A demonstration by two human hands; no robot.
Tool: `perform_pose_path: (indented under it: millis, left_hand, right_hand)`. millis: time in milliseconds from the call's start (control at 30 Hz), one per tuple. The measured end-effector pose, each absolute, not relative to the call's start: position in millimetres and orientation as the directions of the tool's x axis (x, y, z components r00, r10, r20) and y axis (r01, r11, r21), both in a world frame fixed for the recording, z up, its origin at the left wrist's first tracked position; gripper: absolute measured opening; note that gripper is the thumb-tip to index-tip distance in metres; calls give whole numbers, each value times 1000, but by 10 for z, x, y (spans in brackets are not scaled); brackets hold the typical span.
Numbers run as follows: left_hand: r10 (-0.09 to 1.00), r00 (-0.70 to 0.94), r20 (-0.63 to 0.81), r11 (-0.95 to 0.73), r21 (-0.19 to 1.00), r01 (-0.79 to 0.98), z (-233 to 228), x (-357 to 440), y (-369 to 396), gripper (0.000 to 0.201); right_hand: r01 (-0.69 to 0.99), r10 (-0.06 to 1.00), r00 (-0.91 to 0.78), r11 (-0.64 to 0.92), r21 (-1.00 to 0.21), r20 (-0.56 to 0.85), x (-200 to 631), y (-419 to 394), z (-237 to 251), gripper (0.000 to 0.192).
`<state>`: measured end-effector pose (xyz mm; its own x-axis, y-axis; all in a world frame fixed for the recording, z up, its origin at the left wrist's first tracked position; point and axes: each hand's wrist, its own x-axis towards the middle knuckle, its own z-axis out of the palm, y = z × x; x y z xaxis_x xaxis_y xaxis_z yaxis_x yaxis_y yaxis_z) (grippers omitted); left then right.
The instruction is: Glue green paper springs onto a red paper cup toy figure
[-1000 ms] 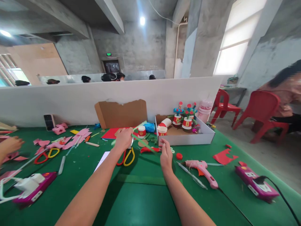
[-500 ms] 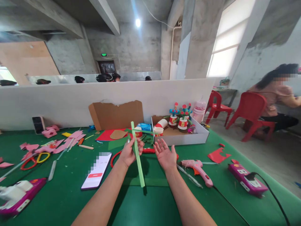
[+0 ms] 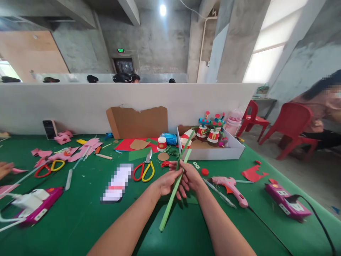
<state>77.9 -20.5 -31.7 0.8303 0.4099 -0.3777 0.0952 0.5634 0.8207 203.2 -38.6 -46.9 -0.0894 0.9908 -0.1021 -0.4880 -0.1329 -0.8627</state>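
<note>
A long light-green strip [image 3: 174,192] is held between both hands above the green counter [image 3: 80,220]; the left hand [image 3: 167,183] is closed around its middle, and the right hand [image 3: 190,176] is closed on it just above, the two hands touching. Half a second earlier the strip was gripped by the left hand alone and stood nearly upright, while the right hand was spread open beside it; now the strip is tilted, its lower end hanging near the counter and its upper end pointing toward the white box [image 3: 213,151]. A darker green strip [image 3: 186,144] appears to be pinched along with it, though this cannot be told for sure. The red-and-yellow scissors [image 3: 144,170] lie left of the hands, with a phone [image 3: 117,183] further left; a pink glue gun [image 3: 229,185] lies to the right; a co-worker's hand [image 3: 5,169] is seen at the left edge, well apart.
</note>
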Motion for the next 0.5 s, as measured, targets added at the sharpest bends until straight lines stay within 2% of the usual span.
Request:
perform_pose_path:
  millis: [167, 233, 333, 433, 500]
  left_hand:
    - [85, 929, -360, 594, 767, 243, -275, 735, -203, 60]
    - [13, 950, -313, 583, 774, 248, -285, 721, -209, 59]
    - [23, 968, -252, 577, 793, 193, -320, 711, -215, 49]
    - [94, 964, -247, 585, 798, 147, -345, 705, -217, 43]
    - [134, 956, -262, 579, 803, 139, -346, 698, -224, 41]
  right_hand:
    - [-687, 993, 120, 81, -722, -3, 2238, -338, -316, 25]
    - [-717, 986, 167, 136, -683, 21, 2275, -361, -264, 26]
    - [-726, 995, 89, 91, -681, 38, 2244, -435, -227, 26]
    - [-676, 997, -60, -10, -736, 41, 2148, -498, -239, 21]
    - [-657, 996, -77, -22, -753, 38, 2098, -501, -262, 14]
